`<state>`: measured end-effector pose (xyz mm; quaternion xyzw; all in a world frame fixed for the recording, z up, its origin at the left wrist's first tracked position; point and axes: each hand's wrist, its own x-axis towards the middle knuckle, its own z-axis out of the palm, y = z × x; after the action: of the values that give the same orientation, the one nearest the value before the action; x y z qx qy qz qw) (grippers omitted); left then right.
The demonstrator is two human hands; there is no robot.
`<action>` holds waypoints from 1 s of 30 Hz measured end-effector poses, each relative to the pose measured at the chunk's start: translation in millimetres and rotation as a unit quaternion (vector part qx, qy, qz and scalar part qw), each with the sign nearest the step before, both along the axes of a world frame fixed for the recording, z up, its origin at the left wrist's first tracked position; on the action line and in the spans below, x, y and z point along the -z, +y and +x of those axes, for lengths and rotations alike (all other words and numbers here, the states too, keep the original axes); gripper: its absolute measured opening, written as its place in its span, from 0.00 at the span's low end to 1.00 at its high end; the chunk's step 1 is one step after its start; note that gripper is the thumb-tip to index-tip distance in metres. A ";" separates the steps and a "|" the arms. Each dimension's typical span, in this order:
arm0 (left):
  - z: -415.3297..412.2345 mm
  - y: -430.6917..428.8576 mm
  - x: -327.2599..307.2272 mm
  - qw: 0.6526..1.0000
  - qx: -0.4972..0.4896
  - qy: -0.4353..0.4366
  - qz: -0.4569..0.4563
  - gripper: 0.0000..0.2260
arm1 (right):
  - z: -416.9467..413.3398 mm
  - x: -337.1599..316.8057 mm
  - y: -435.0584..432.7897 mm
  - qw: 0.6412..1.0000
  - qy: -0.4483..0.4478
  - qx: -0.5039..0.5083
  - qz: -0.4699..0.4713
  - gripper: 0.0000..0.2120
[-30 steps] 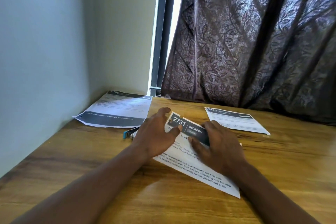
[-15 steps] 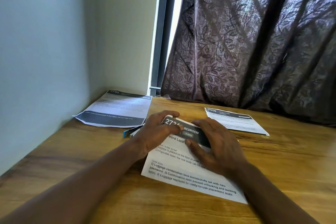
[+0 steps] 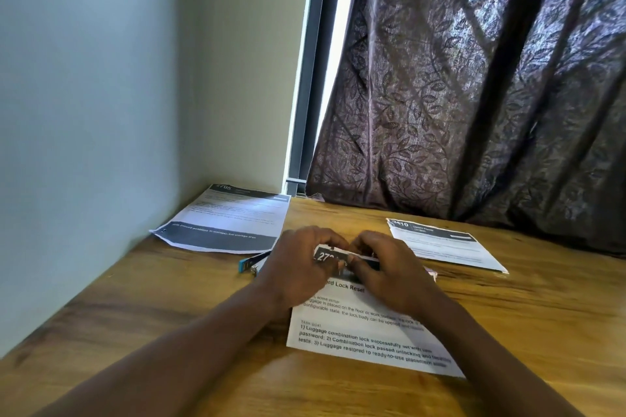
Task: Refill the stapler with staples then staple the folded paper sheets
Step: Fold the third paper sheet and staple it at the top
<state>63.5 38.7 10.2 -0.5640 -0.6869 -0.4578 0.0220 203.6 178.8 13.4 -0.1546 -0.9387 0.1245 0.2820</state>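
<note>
Top edge now folded further over, left hand (image 3: 298, 267), right hand (image 3: 389, 274) pinching paper (image 3: 366, 332)

Printed paper sheet (image 3: 369, 338), far edge folding over

One head-worn view — looking forward and down, close over the table (image 3: 142, 308) toward the curtain (image 3: 474, 95).

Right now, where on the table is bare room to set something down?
Free: the wood between the far left sheet and the near edge, and the right side below the far right sheet. Crowded: the middle, where both hands fold the near sheet beside a blue object.
</note>
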 end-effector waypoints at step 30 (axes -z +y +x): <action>-39.4 -19.4 -33.8 0.927 -0.086 -0.363 -0.043 0.06 | 0.7 13.6 -5.4 0.999 0.016 -0.017 -0.029 0.12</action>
<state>24.1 19.3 44.1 -0.2986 -0.7126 -0.5977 -0.2140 204.3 173.4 -0.2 -0.1451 -0.9325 0.1584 0.2903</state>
